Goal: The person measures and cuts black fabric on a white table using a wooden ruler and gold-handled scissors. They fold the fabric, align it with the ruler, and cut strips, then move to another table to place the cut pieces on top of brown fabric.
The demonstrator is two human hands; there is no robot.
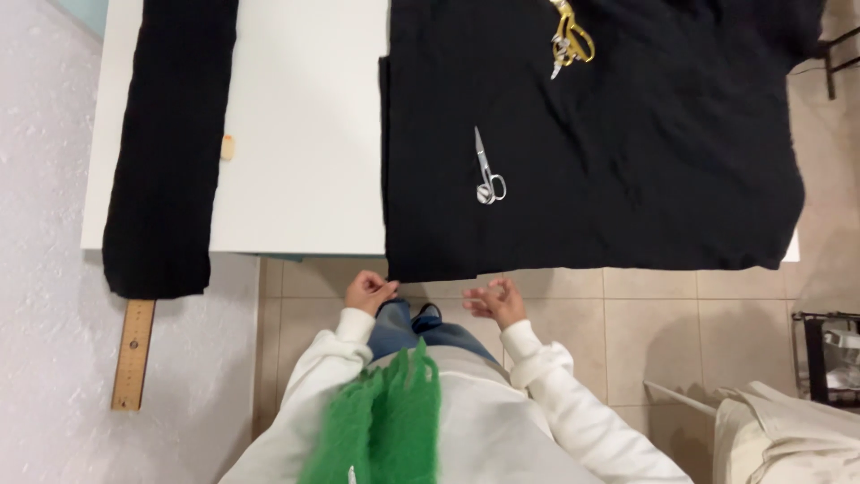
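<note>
1. Black woven cloth, a broad sheet (609, 134), covers the right part of the white table (305, 125), its near edge hanging over the table's front.
2. The left hand (369, 292) is curled just beside that edge; whether it pinches the cloth, I cannot tell.
3. The right hand (494, 299) hangs loosely spread, just below the edge.
4. Small silver scissors (487, 170) and gold-handled shears (569, 38) lie on the cloth.
5. A narrow black strip (170, 143) lies at the left.
</note>
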